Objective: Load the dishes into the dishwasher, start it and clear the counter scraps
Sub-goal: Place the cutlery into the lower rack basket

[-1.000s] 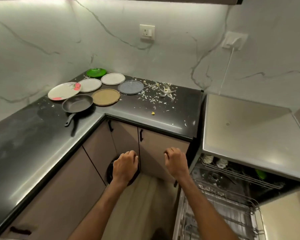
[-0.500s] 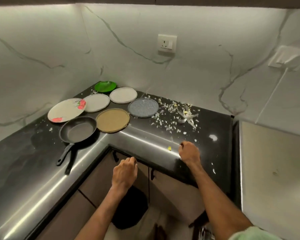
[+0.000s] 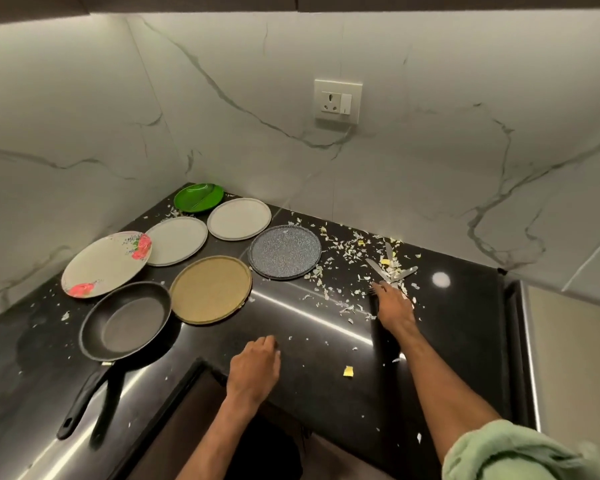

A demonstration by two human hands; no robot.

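On the black corner counter [image 3: 309, 341] lie a green plate [image 3: 198, 197], two pale grey plates [image 3: 239, 219] [image 3: 176, 240], a floral plate [image 3: 106, 263], a tan plate [image 3: 210, 289] and a speckled blue-grey plate [image 3: 284, 251]. A black frying pan [image 3: 125, 320] sits at the front left, handle toward me. Knives and a fork [image 3: 392, 268] lie crossed in a heap of food scraps [image 3: 347, 251]. My right hand [image 3: 394, 304] stretches out with its fingertips at the near ends of the cutlery. My left hand [image 3: 255, 368] hovers loosely curled over the counter's inner corner, holding nothing.
A single yellow scrap [image 3: 348, 371] lies near the front edge. Marble walls enclose the corner, with a socket [image 3: 338, 100] above the counter. A pale appliance top [image 3: 575, 358] adjoins the counter on the right. Cabinet fronts [image 3: 187, 427] run below.
Both hands rose from in front of the cupboards to the counter. My right hand moved forward from the counter edge to the cutlery. The view came closer to the counter.
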